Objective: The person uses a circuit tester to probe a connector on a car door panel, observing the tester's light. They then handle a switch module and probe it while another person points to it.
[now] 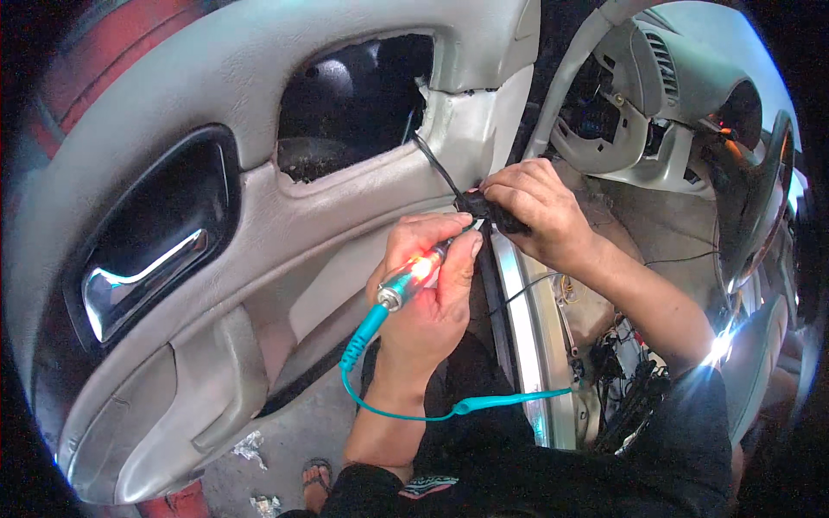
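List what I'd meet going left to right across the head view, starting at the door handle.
Silver door handle → glowing probe, held in the left hand → right hand, holding a black part → slatted air vent.

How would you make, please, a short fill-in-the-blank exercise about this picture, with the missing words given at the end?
1. The left hand holds a tester whose bulb is ____ (lit/unlit).
2. The right hand holds a small part coloured ____.
3. The door handle appears to the ____ (left/right) of both hands in the picture.

Missing words: lit; black; left.
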